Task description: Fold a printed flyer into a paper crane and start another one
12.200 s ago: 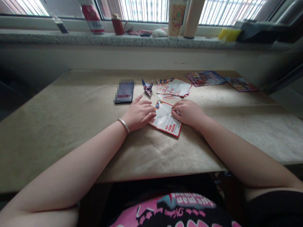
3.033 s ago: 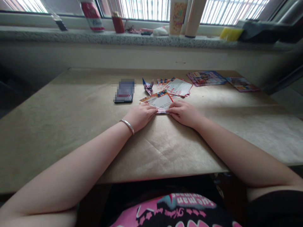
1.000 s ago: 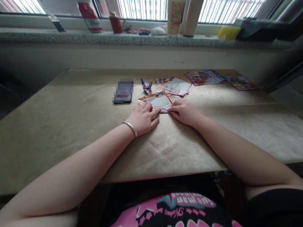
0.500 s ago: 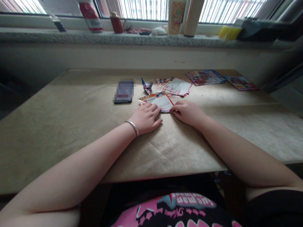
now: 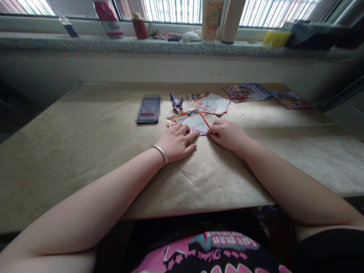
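Observation:
A printed paper sheet [image 5: 196,122] lies on the table, white with red and orange edging, its near edge folded over in a narrow strip. My left hand [image 5: 178,142] rests on the sheet's near left part, fingers stretched out, the index finger lying along the folded edge. With thumb and fingers closed, my right hand [image 5: 224,134] pinches the sheet's near right corner. Just beyond the sheet stands a folded paper crane [image 5: 176,103]. More printed sheets [image 5: 213,103] are fanned out behind it to the right.
A phone [image 5: 148,109] lies left of the crane. Stacks of colourful cards [image 5: 247,93] sit at the back right of the table [image 5: 85,151]. On the windowsill [image 5: 159,46] stand a red and white can [image 5: 108,19], a patterned cup [image 5: 212,21] and a yellow object [image 5: 276,38].
My left index finger has slid rightward along the folded edge, apart from the other fingers. My right hand has shifted very slightly and still holds the corner.

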Demonstrator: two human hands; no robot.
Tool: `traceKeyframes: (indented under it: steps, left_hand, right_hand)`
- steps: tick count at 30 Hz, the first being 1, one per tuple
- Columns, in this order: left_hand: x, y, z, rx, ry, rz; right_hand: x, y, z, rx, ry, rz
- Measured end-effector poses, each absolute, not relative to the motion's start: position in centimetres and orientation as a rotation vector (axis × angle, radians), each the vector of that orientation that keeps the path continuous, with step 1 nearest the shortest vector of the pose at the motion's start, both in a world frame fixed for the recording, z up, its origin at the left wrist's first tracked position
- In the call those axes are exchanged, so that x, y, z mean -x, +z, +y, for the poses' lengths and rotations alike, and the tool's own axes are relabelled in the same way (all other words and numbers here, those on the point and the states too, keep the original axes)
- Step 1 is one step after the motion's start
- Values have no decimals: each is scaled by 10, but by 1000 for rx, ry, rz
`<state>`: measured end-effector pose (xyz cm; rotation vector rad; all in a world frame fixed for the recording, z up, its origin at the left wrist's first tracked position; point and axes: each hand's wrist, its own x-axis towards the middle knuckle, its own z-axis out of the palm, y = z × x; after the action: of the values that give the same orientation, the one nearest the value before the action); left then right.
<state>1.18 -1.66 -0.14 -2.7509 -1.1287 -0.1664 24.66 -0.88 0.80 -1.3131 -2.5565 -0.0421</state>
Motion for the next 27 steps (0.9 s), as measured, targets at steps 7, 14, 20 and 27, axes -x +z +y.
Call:
traceKeyframes:
  steps: [7, 14, 20, 27]
  left_hand:
    - [-12, 1, -18, 2754, -140, -1126]
    - [-13, 1, -18, 2762, -153, -1135]
    - [-12, 0, -16, 2763, -150, -1133]
    - [-13, 2, -18, 2746, -97, -1148]
  right_hand:
    - [-249, 11, -12, 1359, -81, -2565]
    - [-264, 12, -5, 1401, 156, -2482]
    - [-258, 5, -4, 1246, 167, -2440]
    - [-251, 10, -12, 1252, 32, -2535]
